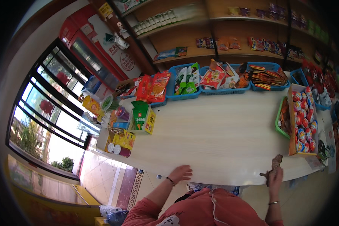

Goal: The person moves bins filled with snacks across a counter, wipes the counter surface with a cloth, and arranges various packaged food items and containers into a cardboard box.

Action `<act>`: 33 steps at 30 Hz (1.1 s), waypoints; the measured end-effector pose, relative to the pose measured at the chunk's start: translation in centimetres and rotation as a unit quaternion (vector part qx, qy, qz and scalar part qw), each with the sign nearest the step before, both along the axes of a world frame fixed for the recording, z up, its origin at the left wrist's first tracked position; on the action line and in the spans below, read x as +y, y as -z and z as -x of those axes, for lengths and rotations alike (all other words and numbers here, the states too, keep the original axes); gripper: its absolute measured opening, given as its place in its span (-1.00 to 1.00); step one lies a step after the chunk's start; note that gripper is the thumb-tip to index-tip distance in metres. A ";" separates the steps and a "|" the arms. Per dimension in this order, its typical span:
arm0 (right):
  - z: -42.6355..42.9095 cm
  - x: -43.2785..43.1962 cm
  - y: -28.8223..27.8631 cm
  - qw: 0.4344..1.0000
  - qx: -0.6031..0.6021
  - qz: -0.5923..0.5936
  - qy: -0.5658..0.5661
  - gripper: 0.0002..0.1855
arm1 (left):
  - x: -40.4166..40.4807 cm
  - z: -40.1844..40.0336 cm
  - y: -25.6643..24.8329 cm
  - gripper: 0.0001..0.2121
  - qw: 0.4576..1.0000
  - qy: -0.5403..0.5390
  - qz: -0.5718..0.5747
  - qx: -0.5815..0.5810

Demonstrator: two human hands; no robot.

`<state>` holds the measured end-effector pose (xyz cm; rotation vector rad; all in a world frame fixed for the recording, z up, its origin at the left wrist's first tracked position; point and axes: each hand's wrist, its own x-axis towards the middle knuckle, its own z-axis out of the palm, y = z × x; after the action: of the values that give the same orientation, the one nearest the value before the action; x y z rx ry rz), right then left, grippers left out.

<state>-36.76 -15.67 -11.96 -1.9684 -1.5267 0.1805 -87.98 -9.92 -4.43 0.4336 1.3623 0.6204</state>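
Observation:
A pale wood-grain table (214,127) stands before me. My left hand (181,173) is over its near edge, fingers apart, with nothing in it. At the right of the near edge, my right hand (275,180) holds a crumpled brown cloth or similar soft thing (276,162); its exact kind cannot be told. Beyond that hand lies an open cardboard box (292,124) of red, white and blue wrapped egg-shaped sweets (301,121), beside a green basket (278,121) with brownish packets.
Blue plastic baskets (183,97) of snack packets line the far edge. At the left stand a box with green packets (140,114), tubs and a lying dark red canister (124,151). Shelves (183,56) rise behind; a red fridge (84,45) is at the back left.

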 end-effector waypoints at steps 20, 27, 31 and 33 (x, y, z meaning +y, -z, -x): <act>17.8 2.7 -7.1 0.980 -0.098 0.124 -0.120 -0.46 | 17.1 22.8 2.4 -0.66 0.891 -0.437 -0.119 0.033; 20.5 4.8 -4.9 0.979 -0.105 0.104 -0.138 -0.38 | 3.3 16.0 -0.4 -0.82 0.907 -0.379 -0.135 -0.121; 26.3 7.7 -6.1 0.959 -0.104 0.143 -0.219 -0.41 | -8.2 16.4 0.9 -0.56 0.952 -0.226 -0.200 -0.041; 29.0 10.0 -4.9 0.949 -0.134 0.068 -0.276 -0.44 | -12.9 15.8 -1.9 -0.58 0.951 -0.243 -0.188 -0.044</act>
<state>-65.76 -5.72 -7.10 -1.6639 -2.2802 0.2621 -103.74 -22.81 -2.57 0.3668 1.2691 1.3058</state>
